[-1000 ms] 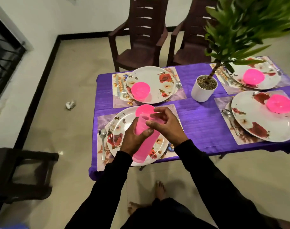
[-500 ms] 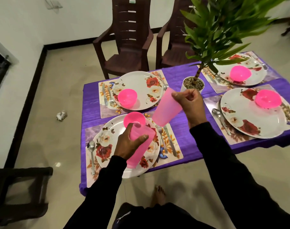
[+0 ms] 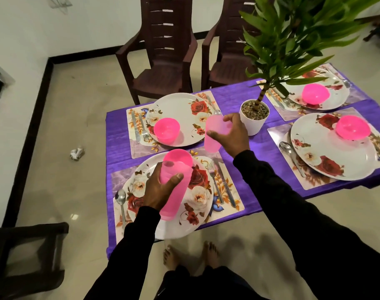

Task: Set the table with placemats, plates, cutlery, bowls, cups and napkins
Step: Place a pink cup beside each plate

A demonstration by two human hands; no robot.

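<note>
My left hand (image 3: 161, 189) grips a stack of pink cups (image 3: 176, 191) above the near floral plate (image 3: 197, 204). My right hand (image 3: 232, 135) holds a single pink cup (image 3: 212, 137) from above, low over the purple tablecloth (image 3: 232, 100) between the near placemat (image 3: 228, 191) and the far left plate (image 3: 184, 113). Whether that cup touches the cloth I cannot tell. Pink bowls (image 3: 167, 129) sit on the plates; the near plate's bowl (image 3: 178, 155) peeks out behind the cup stack. Forks, knives and spoons lie beside every plate.
A potted plant (image 3: 254, 115) stands just right of my right hand, its leaves spreading over the far right setting. Two brown chairs (image 3: 161, 61) stand behind the table. A dark stool (image 3: 26, 256) is at the lower left, and crumpled paper (image 3: 77, 153) lies on the floor.
My right hand pulled one cup off the stack, carried it right and away, then lowered it toward the cloth near the plant pot. My left hand keeps the stack over the near plate.
</note>
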